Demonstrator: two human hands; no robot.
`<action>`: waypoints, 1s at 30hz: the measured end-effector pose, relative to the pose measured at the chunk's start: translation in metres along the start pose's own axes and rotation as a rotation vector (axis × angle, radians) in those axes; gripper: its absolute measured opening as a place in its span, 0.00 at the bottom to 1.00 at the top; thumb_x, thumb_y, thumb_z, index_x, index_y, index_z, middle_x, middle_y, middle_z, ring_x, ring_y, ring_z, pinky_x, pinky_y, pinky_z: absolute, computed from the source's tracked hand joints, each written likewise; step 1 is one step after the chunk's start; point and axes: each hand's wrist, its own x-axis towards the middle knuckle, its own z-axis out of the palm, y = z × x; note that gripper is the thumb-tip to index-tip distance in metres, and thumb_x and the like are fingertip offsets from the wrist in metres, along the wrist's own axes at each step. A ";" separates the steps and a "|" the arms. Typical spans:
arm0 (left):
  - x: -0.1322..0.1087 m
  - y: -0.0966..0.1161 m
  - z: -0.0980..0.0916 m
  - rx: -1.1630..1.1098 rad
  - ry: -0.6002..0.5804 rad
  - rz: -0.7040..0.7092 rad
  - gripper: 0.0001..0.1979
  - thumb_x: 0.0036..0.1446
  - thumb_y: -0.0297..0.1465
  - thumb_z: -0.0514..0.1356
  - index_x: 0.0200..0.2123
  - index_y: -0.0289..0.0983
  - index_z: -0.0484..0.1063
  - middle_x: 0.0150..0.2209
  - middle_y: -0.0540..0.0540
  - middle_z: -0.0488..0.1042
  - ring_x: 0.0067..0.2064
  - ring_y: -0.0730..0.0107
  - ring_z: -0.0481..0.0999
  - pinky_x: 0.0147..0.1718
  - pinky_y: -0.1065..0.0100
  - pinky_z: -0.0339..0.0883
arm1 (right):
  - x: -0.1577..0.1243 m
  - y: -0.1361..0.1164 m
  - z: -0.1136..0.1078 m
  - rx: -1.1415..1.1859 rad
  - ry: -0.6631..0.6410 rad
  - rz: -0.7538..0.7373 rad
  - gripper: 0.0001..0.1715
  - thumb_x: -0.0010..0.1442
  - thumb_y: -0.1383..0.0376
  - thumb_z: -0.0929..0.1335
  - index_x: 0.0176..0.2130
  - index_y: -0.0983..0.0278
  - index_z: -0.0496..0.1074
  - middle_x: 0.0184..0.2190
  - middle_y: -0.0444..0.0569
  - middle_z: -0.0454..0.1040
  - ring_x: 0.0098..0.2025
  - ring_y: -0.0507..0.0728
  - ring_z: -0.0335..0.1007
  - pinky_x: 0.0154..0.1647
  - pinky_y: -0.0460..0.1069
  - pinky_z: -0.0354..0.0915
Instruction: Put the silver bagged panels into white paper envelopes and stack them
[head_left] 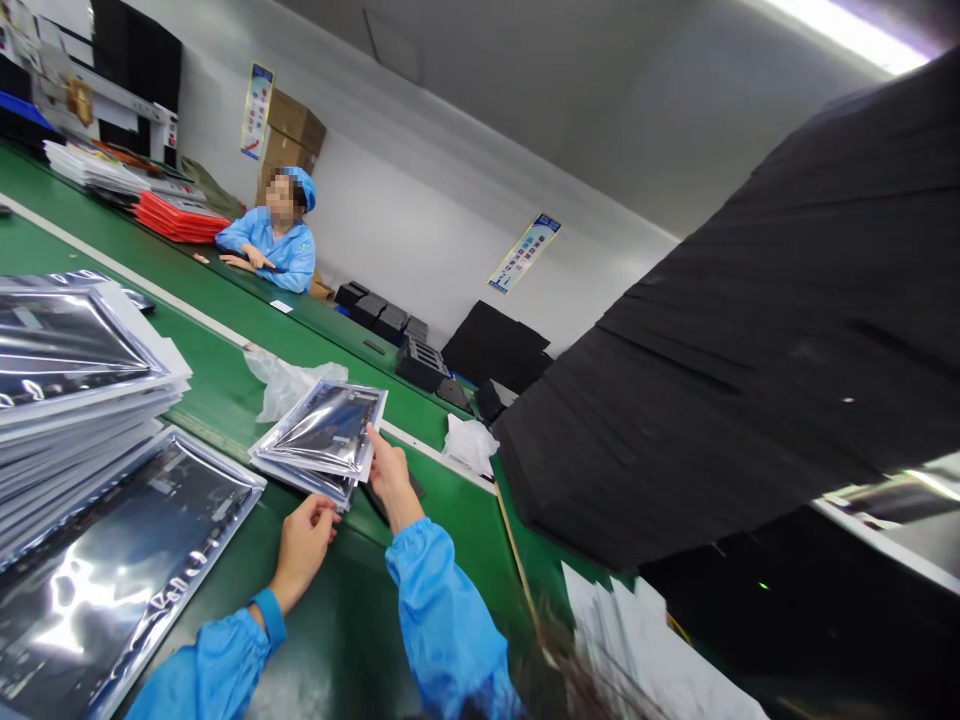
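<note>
My right hand (391, 475) grips the right edge of a flat panel sealed in shiny film (326, 428), with the thumb and fingers closed on it. Beneath lies another wrapped panel (341, 490), mostly hidden by the upper one. My left hand (304, 550) is closed, its fingertips curled at the lower panel's near corner; whether they pinch it is hidden. To the left, a large film-wrapped dark panel (127, 570) lies flat on the green table. Beside it rises a tall stack of similar wrapped panels (82, 400).
Crumpled clear plastic (289, 380) lies behind the panels, and a white bag (470, 443) to the right. Across the green table (360, 620) sits a person in blue (274, 245), near red trays (180, 217) and black boxes (424, 362). A black sheet (735, 300) hangs at right.
</note>
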 end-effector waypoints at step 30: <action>0.014 0.023 -0.015 0.187 0.061 -0.022 0.24 0.53 0.53 0.65 0.19 0.40 0.73 0.16 0.46 0.76 0.18 0.60 0.77 0.21 0.65 0.67 | -0.009 0.033 -0.004 0.034 -0.097 0.046 0.17 0.67 0.61 0.72 0.28 0.65 0.72 0.20 0.34 0.71 0.20 0.47 0.66 0.24 0.45 0.67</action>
